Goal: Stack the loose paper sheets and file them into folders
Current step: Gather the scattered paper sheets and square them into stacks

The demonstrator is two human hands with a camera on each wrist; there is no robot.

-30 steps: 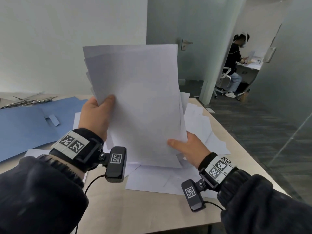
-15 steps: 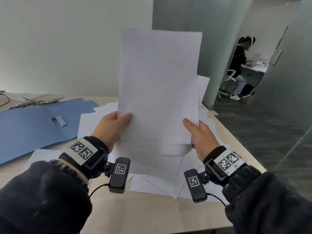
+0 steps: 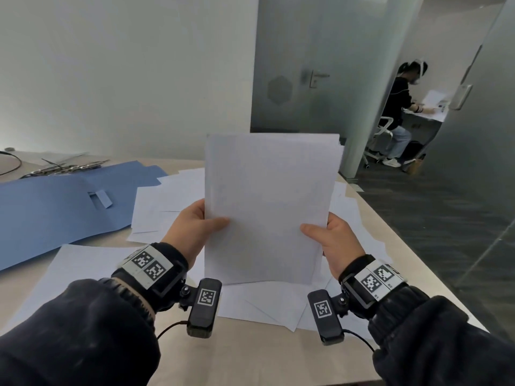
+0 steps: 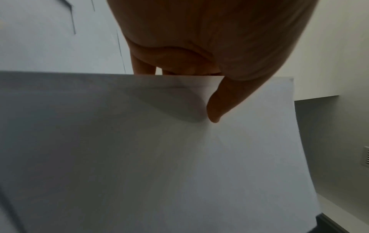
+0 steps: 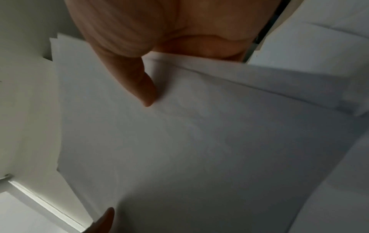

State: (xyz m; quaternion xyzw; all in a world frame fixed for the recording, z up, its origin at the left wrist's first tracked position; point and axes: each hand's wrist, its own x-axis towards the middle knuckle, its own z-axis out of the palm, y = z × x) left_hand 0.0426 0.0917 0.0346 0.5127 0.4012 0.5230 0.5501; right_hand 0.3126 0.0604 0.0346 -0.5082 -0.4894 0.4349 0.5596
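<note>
head view | paper stack [image 3: 269,207] held upright above table [image 3: 250,355] | left hand [image 3: 195,231] pinches left edge, thumb in front | right hand [image 3: 333,240] pinches right edge | loose sheets [image 3: 167,199] beneath | blue folder [image 3: 55,207] far left

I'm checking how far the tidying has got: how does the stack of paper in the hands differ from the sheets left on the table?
The stack stands upright, held at its side edges by the left hand and right hand; the loose sheets lie flat on the table. The stack's edges nearly line up; the loose sheets overlap at mixed angles. Both are plain white paper.
</note>
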